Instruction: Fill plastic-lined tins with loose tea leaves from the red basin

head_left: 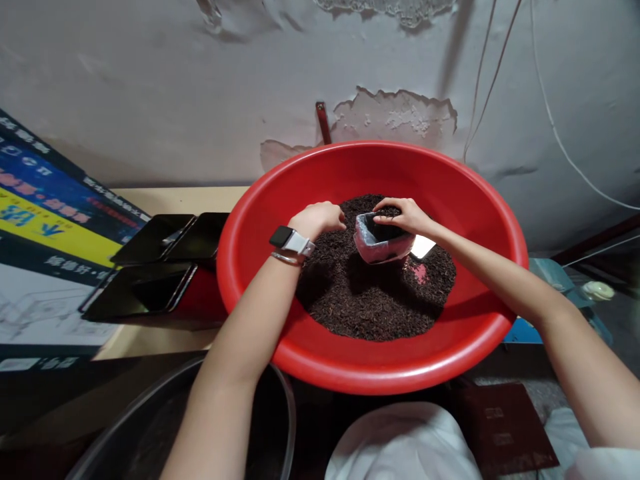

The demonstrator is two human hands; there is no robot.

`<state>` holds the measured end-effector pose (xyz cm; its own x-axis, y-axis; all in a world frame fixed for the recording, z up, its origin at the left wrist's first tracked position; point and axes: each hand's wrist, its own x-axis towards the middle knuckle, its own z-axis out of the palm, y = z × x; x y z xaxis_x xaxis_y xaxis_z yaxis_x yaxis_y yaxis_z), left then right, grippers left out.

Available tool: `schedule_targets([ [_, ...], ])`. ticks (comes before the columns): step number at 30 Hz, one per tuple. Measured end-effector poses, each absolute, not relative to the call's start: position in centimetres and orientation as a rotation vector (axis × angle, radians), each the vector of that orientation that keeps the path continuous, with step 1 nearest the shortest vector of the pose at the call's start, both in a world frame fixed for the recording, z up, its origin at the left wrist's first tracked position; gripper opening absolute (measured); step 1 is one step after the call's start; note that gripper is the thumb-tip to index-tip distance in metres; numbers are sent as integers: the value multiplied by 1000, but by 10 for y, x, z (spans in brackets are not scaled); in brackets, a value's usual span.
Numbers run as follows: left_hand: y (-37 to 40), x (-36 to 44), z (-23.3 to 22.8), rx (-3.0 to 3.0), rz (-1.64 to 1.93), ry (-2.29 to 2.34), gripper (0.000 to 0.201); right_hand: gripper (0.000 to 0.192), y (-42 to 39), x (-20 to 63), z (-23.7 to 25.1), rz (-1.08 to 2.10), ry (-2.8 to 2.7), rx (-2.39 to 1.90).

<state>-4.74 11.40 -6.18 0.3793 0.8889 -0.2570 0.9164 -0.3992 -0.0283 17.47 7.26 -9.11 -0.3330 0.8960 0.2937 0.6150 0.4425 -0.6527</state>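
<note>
A large red basin (pixel 465 200) is occupying the middle of the view, tilted slightly toward the camera, with a mound of dark, crumbly loose tea (pixel 370 300) lying across its floor and reaching toward the near rim. A small foil pouch (pixel 379 245) is standing open-mouthed on the mound, just past the basin's centre and leaning a little to the left; it is already holding some of the dark material. The right hand (pixel 405 215) is resting over the far edge of the pouch mouth, fingers bent and loosely curled, their tips touching the rim and the contents; whether it is pinching anything cannot be told. The left hand (pixel 318 219) is lying curled on the mound just left of the pouch, knuckles up, closed into a loose fist with its fingers pressing into the material; what it is gripping, if anything, is hidden beneath it. The left wrist is wearing a smartwatch (pixel 289 240) on a pale strap, with a thin bangle beside it. Beyond the basin's left rim, several flat dark pouches (pixel 150 273) are lying overlapped on a pale surface (pixel 165 200), next to a printed carton (pixel 45 220) at the left edge. A grey bucket (pixel 150 420) is standing below the basin's near-left rim. A peeling plaster wall (pixel 200 80) is rising behind
</note>
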Motion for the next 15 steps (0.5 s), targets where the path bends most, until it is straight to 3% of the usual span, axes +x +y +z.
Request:
schedule_targets([
  [8, 111, -43, -58, 2565, -536, 1634, 42, 32, 73, 177, -93, 545, -2036, -1364],
  [15, 107, -36, -56, 2676, -121, 1543, 46, 19, 75, 203, -51, 361, -2142, -1559],
])
